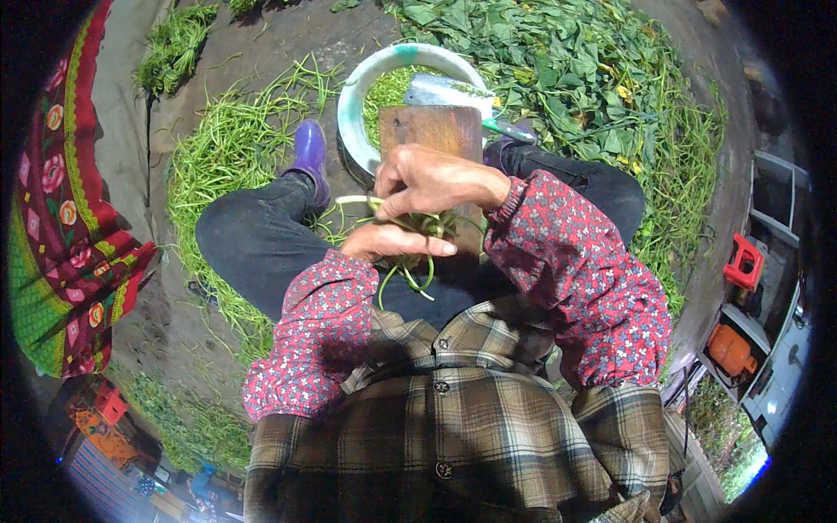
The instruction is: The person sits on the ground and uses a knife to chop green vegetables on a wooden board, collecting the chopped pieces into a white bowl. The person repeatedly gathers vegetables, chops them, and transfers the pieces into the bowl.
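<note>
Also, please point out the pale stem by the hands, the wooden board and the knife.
Pale stem [353,200], head view: its left end.
Wooden board [432,129], head view: its far end.
Knife [432,91], head view: its broad blade.

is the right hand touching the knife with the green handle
Apart: the head view shows bare wooden board between the right hand and the knife beyond it.

Brown plaid shirt [514,436] with dark buttons [444,471], 2 red floral oversleeves [571,270], dark trousers [253,231], purple boots [309,155].
</note>
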Demonstrator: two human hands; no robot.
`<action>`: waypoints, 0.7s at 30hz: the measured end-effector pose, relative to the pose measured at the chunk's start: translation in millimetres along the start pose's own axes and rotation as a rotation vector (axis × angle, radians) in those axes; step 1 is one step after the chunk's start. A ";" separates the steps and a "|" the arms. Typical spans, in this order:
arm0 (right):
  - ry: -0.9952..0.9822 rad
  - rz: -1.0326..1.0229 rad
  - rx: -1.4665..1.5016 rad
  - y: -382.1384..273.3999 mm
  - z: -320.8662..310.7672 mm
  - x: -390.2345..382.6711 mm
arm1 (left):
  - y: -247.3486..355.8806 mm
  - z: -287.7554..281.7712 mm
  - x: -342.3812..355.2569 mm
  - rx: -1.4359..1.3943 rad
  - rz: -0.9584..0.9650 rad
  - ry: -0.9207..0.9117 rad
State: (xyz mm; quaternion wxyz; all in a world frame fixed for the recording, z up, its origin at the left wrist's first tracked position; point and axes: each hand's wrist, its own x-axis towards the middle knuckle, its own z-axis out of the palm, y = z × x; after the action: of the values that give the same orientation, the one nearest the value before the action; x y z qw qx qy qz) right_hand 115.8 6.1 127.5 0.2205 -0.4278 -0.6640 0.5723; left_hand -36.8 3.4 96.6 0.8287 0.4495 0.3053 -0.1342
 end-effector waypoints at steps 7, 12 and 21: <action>0.809 -0.004 0.366 -20.0 -59.8 -37.3 | 3.6 -6.8 18.3 -0.036 0.233 -0.091; 1.103 -0.062 0.329 -41.0 -106.1 -84.0 | -4.1 -13.4 24.6 0.083 0.331 0.071; 1.077 0.172 0.030 -63.7 -89.9 -153.4 | -9.2 -27.3 23.5 -0.606 0.453 0.459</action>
State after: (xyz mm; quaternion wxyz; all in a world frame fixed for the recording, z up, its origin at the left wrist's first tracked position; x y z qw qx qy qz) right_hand 248.4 -67.0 240.3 0.4881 -0.7098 -0.4114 0.2977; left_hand -33.5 22.1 64.6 0.8422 0.2598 0.4010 0.2497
